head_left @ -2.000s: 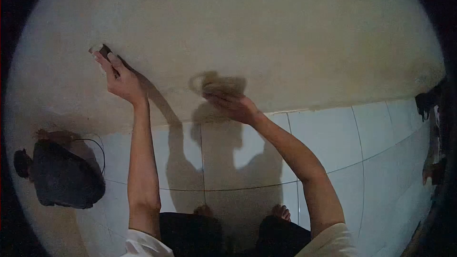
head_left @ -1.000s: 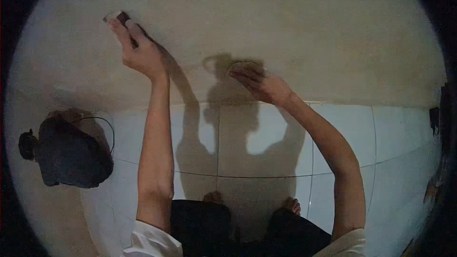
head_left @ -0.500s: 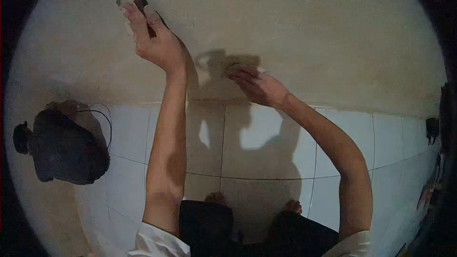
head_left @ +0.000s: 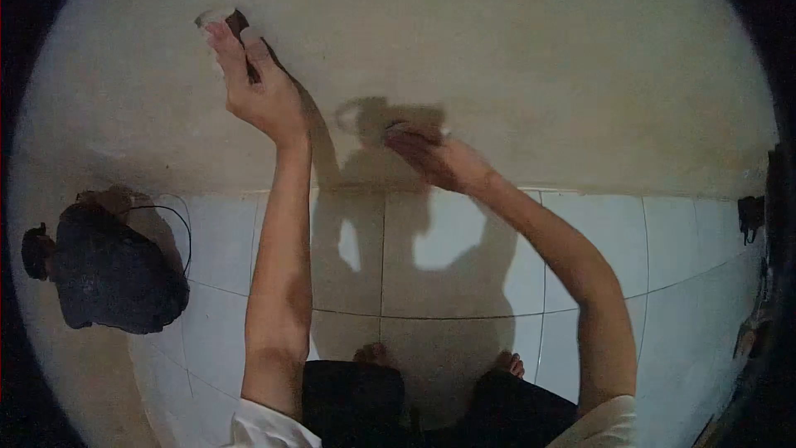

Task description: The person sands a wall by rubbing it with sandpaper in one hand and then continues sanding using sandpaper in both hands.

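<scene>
My left hand (head_left: 253,83) reaches up to the wall (head_left: 539,50) at the upper left. Its fingers lie over a thin, pale sheet (head_left: 220,17) pressed against the surface, with a dark gap showing beside the thumb. Lower and nearer the middle, my right hand (head_left: 435,158) is at the wall too, in the shadow of my head. Its fingers are together and flattened on the surface, and a small pale edge (head_left: 446,131) shows by the knuckles. I cannot tell what that edge belongs to.
White floor tiles (head_left: 448,236) meet the wall just below my hands. My bare feet (head_left: 512,363) stand on them. On the left is another person in a dark top (head_left: 120,270), with a thin dark cable (head_left: 184,228) alongside. A dark object (head_left: 751,216) stands at the right edge.
The whole view has shifted slightly, so the wall's base sits lower. My left hand has slid a little down the wall with the pale sheet; my right hand stays near the same spot.
</scene>
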`<state>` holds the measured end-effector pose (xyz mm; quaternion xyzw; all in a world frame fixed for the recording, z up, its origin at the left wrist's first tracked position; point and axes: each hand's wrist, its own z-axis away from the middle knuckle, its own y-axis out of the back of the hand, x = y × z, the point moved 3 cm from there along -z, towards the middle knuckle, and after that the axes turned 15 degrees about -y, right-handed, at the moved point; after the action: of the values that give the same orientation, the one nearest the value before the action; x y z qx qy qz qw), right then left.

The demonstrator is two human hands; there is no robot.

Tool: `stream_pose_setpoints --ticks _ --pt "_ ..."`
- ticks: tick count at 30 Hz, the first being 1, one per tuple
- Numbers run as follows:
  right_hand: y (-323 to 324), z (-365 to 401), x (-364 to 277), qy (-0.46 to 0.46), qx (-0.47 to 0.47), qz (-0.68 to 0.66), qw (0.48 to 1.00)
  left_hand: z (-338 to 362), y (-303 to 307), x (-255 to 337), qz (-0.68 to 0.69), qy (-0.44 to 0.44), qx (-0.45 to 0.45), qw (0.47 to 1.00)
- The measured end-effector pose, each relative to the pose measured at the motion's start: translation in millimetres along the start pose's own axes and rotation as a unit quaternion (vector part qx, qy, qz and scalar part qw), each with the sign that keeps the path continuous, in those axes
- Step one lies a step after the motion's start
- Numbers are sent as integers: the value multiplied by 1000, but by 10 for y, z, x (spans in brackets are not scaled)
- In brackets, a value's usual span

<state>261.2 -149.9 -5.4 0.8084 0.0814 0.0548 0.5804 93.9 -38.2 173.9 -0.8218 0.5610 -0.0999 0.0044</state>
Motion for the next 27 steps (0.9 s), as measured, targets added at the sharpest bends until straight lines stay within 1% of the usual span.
stream_pose_setpoints --ticks 1,3,5,6,8,9,10,11,12,13,14,15,16,18,19,20,21,22,23,24,25,26,27 --pt "-72 -32 -84 29 65 131 989 5 9 -19 -15 -2 -1 1000" --pt "-198 -187 -300 14 143 82 986 -30 17 0 -6 -3 -9 1000" --pt "-35 -325 -478 -3 140 2 990 -62 100 5 -22 43 -31 998" --pt "-92 -329 -461 -19 133 8 991 -35 105 -8 -6 51 -37 998" --pt "-192 -358 -447 18 199 -116 973 -16 163 -140 -43 54 -41 997" --pt "-112 -235 -382 31 216 -88 972 21 165 -145 -41 58 -42 997" --pt "-28 -94 -307 34 213 -89 972 55 185 -167 -42 52 -42 997" --pt "42 -2 -258 32 186 34 981 49 228 -212 -46 45 -40 997" --pt "44 -7 -260 30 159 156 974 39 247 -240 -53 44 -36 997" --pt "53 10 -82 37 162 151 974 62 2 -91 -82 -1 -31 996" --pt "40 1 -170 19 174 81 981 85 40 -76 -105 -43 -22 993" --pt "92 72 -116 -5 183 10 983 83 -1 -23 -104 -26 -30 994" --pt "83 24 -163 -9 182 14 983 78 11 -6 -98 -24 -30 994" --pt "-1 -223 -322 -28 152 -133 979 90 50 0 -92 25 -47 994" --pt "-43 -295 -402 -35 152 -130 979 89 87 47 -83 5 -54 995" --pt "-76 -337 -401 -43 182 -128 974 114 20 31 -77 7 -56 995" --pt "-64 -281 -353 -51 211 -125 968 129 -21 49 -99 20 -46 994" --pt "-43 -238 -317 -56 208 -120 969 122 -7 28 -121 36 -34 991" --pt "-52 -178 -242 -53 204 -109 972 115 -26 25 -93 11 -27 995" --pt "-39 -102 -180 -49 199 -98 974 144 -31 -1 -91 15 -28 995" --pt "-30 1 -62 -48 195 -97 975 160 -8 -99 -80 38 -44 995" --pt "19 175 104 -26 197 -19 980 173 16 -166 -72 60 -60 994" --pt "59 365 249 -1 199 59 978 170 26 -135 -75 62 -56 994"
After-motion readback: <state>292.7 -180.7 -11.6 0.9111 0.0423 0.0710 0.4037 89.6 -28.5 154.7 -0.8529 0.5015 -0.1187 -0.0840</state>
